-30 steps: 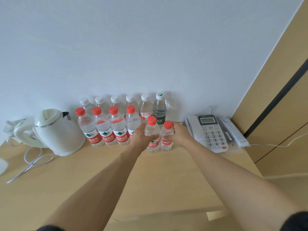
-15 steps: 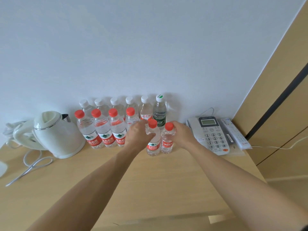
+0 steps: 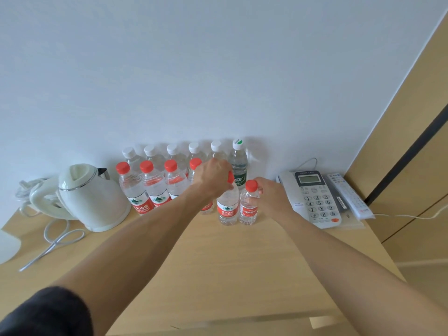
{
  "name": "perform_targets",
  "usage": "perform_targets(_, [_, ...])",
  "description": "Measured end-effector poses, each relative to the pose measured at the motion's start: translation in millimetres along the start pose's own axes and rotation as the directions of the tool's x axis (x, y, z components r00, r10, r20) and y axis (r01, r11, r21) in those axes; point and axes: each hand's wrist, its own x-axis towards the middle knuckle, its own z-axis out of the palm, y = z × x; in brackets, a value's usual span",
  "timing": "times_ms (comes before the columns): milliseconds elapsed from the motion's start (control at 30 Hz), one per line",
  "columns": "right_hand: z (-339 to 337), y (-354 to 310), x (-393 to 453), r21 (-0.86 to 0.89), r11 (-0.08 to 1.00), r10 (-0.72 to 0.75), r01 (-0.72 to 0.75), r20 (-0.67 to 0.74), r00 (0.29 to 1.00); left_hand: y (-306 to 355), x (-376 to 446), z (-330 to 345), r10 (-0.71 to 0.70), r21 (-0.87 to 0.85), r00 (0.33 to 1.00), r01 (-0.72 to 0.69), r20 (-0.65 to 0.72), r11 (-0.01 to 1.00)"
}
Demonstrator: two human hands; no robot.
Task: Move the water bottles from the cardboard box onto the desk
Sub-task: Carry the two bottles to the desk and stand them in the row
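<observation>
Water bottles [image 3: 227, 204] stand upright on desk [image 3: 218, 275] w/ rows at 12 o'clock. Left hand [image 3: 213, 177] curls over taller one's cap; right hand [image 3: 269, 198] wraps the short bottle [image 3: 248, 206], probably seating both in line. Box not in view.

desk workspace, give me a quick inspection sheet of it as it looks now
surface: light wooden desk against a white wall.
job's things: two red-capped bottles in front, a taller one and a shorter one; red-capped row and white-capped row behind; cardboard box not seen.
clutter: white kettle, desk phone, remote control.
grippers: left hand grips the taller bottle's top; right hand holds the shorter bottle.
cables: kettle cord, thin white wire.
surroundings: wooden panelling at right.
</observation>
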Motion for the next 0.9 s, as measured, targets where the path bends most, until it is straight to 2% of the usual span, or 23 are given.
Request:
perform_targets(167, [1,2,-2,0.005,1.000,0.014,-0.014,-0.005,1.000,2,12,-4,0.052,0.194,0.996,-0.036,-0.077,0.980])
perform_targets(300, [0,0,-3,-0.010,1.000,0.014,-0.014,-0.014,1.000,-2,25,-8,0.048,0.262,0.997,-0.033,-0.053,0.965])
perform_targets(500, [2,4,-4,0.047,0.998,0.048,-0.047,-0.011,0.999,-14,39,-11,0.000,0.271,0.999,0.009,-0.034,0.963])
perform_targets(900, [13,5,0,-0.021,1.000,0.019,-0.019,-0.001,1.000,-17,46,-7,-0.001,0.236,0.999,-0.011,0.051,0.972])
